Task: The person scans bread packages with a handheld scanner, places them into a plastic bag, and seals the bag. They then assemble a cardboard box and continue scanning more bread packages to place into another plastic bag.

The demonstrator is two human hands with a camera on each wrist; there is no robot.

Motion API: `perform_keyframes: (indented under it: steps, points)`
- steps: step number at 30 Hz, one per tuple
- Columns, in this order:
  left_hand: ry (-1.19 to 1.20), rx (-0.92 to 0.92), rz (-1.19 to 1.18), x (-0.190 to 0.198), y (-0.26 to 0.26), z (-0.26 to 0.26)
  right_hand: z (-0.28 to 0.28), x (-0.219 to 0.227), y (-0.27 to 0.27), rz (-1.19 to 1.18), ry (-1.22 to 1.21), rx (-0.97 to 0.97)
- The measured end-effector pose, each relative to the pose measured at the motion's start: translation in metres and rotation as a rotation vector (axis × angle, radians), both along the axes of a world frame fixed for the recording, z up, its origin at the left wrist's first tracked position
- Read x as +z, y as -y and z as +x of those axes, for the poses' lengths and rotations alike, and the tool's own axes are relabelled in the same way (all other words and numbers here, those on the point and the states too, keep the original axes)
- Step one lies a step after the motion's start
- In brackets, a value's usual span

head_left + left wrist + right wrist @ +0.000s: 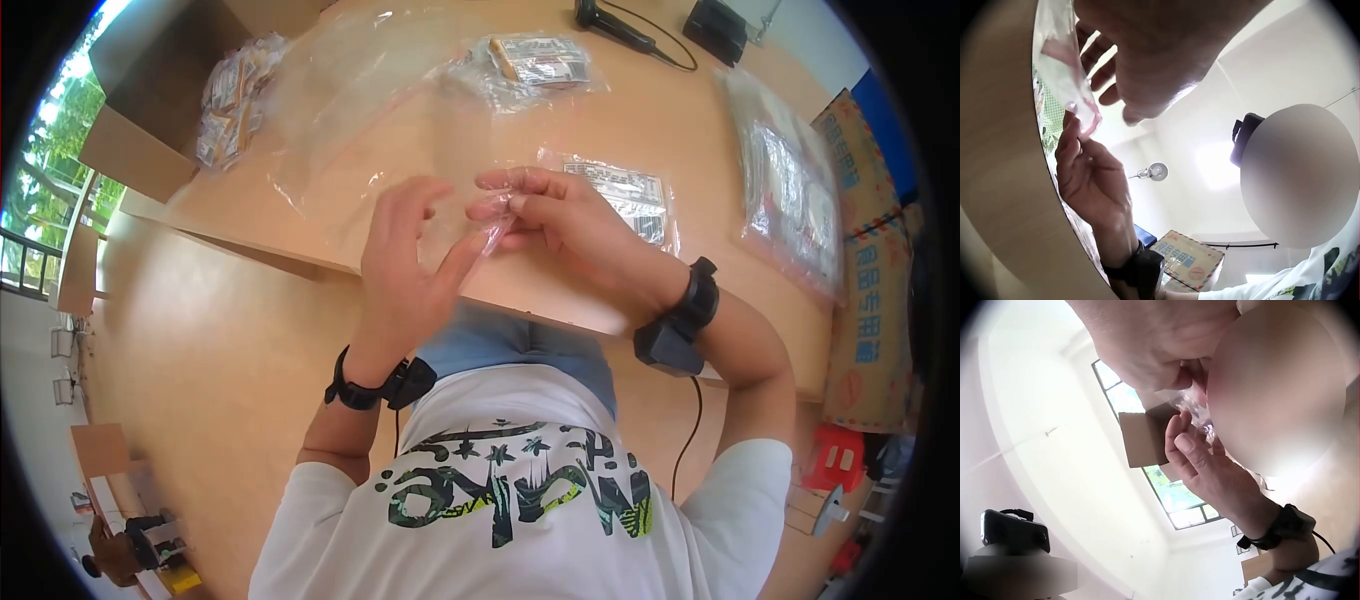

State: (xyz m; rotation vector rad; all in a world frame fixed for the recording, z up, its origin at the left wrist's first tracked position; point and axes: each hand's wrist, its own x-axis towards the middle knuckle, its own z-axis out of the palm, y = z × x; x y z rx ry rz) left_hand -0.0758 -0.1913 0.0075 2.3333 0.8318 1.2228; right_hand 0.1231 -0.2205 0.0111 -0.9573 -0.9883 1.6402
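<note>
Between finger and thumb, my right hand pinches the edge of a clear plastic bag over the table's near edge. A pinkish strip runs along the bag's edge, which hangs down from the fingertips in the head view. My left hand is beside it on the left, fingers loosely bent and thumb toward the bag, with no grip on it showing. In the right wrist view, the left hand has its fingers apart near the crinkled plastic. A flat clear packet with a printed white label lies just beyond the right wrist.
Labelled packets lie at the table's far side, with more packets beside an open cardboard box. Loose clear plastic spreads across the table. A stack of bagged sheets, a handheld scanner and cartons are right.
</note>
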Motion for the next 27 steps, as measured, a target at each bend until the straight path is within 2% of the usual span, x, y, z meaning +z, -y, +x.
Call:
perform_keyframes:
  steps: [1, 4, 7, 10, 13, 16, 19, 22, 25, 26, 27]
  points:
    - [0.006, 0.09, -0.103, 0.0, 0.003, 0.001, -0.002, 0.0, 0.004, -0.011, -0.018, 0.005]
    - [0.043, 0.075, -0.198, -0.005, -0.004, 0.007, -0.008, 0.001, 0.01, 0.059, 0.012, 0.035]
    - [0.238, 0.105, -0.295, -0.004, -0.009, 0.012, -0.005, 0.003, 0.009, 0.199, 0.151, 0.03]
    - [0.156, -0.109, -0.508, -0.016, -0.03, -0.001, -0.004, -0.004, 0.006, 0.286, 0.237, -0.001]
    - [0.484, -0.083, -0.407, -0.012, -0.026, 0.01, -0.015, -0.001, 0.004, 0.23, 0.355, -0.037]
    - [0.718, -0.092, -0.126, -0.009, -0.032, 0.018, -0.027, 0.0, -0.005, 0.286, 0.451, -0.105]
    - [0.923, -0.148, 0.284, 0.008, -0.042, 0.02, -0.028, 0.013, -0.027, 0.614, 0.498, -0.385]
    - [1.27, -0.28, 0.02, 0.021, -0.031, 0.013, -0.015, 0.065, -0.048, 1.315, 0.751, -0.749]
    - [1.216, -0.257, -0.491, -0.003, -0.017, 0.0, -0.007, 0.088, -0.069, 1.74, 0.984, -0.967]
    - [1.232, -0.25, -0.706, -0.012, -0.011, -0.001, -0.009, 0.089, -0.072, 1.742, 1.11, -0.936]
    - [1.209, -0.33, -0.965, -0.016, 0.0, -0.003, -0.012, 0.089, -0.074, 1.738, 1.237, -0.901]
